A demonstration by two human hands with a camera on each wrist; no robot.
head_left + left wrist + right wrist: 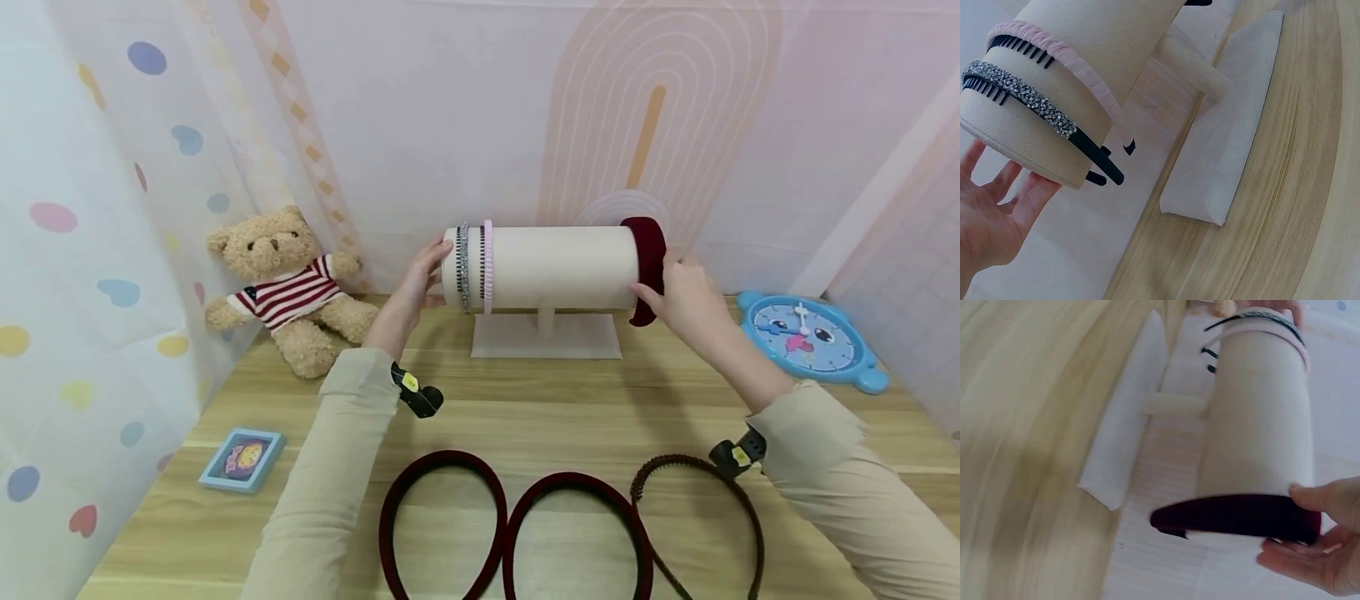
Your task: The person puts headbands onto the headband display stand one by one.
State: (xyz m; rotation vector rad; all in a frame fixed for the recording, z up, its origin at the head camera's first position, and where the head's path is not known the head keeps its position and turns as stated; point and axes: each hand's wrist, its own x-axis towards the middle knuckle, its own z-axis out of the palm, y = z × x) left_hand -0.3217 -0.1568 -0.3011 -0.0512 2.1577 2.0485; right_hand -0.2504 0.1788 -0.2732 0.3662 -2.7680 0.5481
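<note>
A cream cylinder lies level on a stand with a flat base. Around its left part sit a silver glittery headband and a pink headband. My left hand touches the cylinder's left end; in the left wrist view that hand has its fingers spread against the end's edge. At the right end, my right hand pinches a wide dark red headband that lies over the cylinder. The right wrist view shows the thumb and fingers of that hand on the dark red headband.
Two dark red headbands and a thin brown one lie at the table's front. A teddy bear sits at the left, near a small blue frame. A blue clock lies at the right.
</note>
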